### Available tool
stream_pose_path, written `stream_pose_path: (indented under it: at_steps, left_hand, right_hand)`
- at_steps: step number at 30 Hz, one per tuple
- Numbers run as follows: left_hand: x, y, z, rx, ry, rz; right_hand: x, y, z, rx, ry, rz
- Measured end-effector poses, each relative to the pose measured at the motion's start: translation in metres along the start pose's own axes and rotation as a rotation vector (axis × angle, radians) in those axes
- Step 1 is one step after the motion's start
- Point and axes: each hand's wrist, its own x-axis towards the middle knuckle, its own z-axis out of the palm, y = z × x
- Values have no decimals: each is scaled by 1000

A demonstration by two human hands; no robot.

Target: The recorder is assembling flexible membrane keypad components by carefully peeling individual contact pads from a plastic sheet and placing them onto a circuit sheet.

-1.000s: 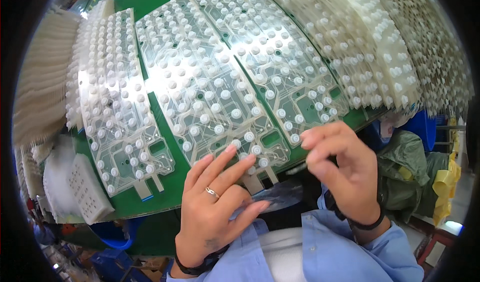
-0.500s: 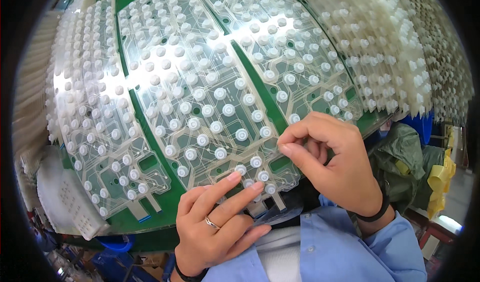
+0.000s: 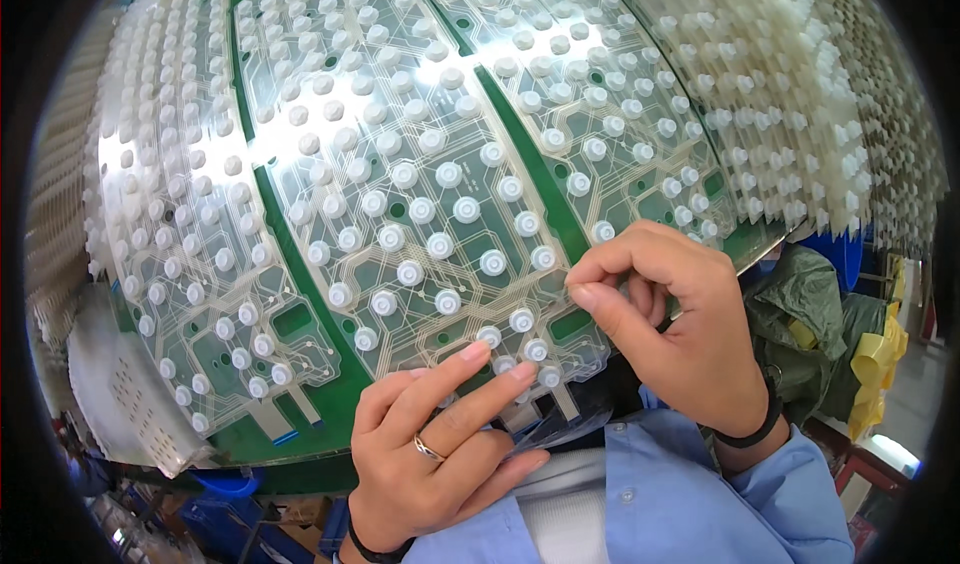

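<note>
Near edge: blue shirt [image 3: 640,484], worn over a white top. Just beyond, at left, left hand [image 3: 405,479], palm down, with ring [image 3: 428,450] and dark wristband; fingers loosely extended and grasping nothing visible, two fingertips at white caps near the near end of the middle sheet [image 3: 420,214]. At right, right hand [image 3: 680,324], also with dark wristband, above the right border of the same sheet; thumb and index fingertips pinched together, remaining fingers curled; anything between the tips too small to tell. Middle sheet: clear, printed with pale traces, studded with white caps, lying on green table [image 3: 335,394] directly beyond both hands, two tails at its near end. To either side, across narrow green strips, left sheet [image 3: 225,314] and right sheet [image 3: 620,154], of like pattern. Near left, at the table's border, perforated white block [image 3: 150,394]. Right of the table, dark green bag [image 3: 800,314]; farther right, yellow object [image 3: 875,374]. Toward the far right, dense stack [image 3: 790,94] of capped sheets; at far left, pale stack [image 3: 60,164].
</note>
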Motion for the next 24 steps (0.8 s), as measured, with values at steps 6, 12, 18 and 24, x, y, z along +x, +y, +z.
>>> stream_pose_path:
  at_steps: [6,12,18,24]
  left_hand:
    - [0,-1,0,2,-3,-1]
    - [0,0,0,7,-6,7]
    - [1,-1,1,-3,7,7]
    - [7,3,-2,1,9,13]
  right_hand:
    - [0,0,4,4,25,-12]
    - [0,-2,8,-76,65,-57]
    - [-5,-1,14,-240,137,-164]
    - [-29,1,-9,-216,130,-338]
